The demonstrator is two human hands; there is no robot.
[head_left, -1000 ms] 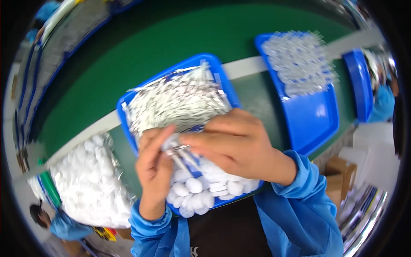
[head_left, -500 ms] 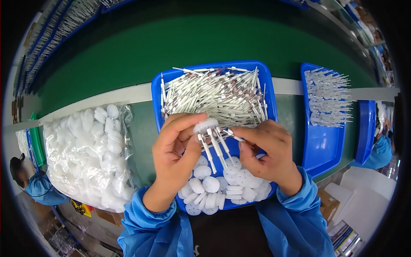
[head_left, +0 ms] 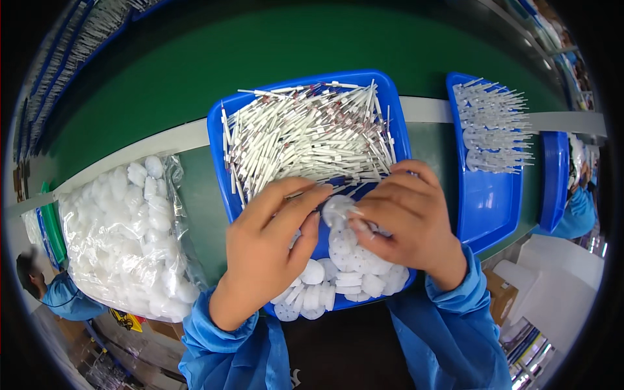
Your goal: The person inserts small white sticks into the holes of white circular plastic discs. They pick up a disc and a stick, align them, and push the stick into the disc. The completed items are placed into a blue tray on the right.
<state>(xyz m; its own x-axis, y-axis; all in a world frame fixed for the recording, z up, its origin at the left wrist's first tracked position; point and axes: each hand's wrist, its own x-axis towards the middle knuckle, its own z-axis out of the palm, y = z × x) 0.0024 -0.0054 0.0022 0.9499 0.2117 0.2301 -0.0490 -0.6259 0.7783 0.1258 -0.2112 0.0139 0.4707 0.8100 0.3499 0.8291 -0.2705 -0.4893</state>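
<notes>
From the head camera, looking down, we see both hands meeting over the middle of the blue tray that sits on the green worktop. Half a second ago our fingers held a small fan of white sticks with a disc at their top; now that fan is gone from view and only a single white disc shows between the fingertips. Our left hand has its thumb and forefinger closed toward the disc from the left, and our right hand pinches it from the right, fingers curled; whether a stick is still held beneath the disc we cannot tell, as the fingers hide it.

The view has also settled: a second ago the tray was tilted and off to one side, now it lies squarely before us. We judge that the work has narrowed from handling a bunch to fitting one piece.

The far half of the tray holds a heap of white sticks; loose white discs lie in the near half, partly under our wrists. To the left stands a clear bag of white discs. To the right a second blue tray carries finished-looking sticks in rows. Another person in a blue sleeve is at the lower left.
</notes>
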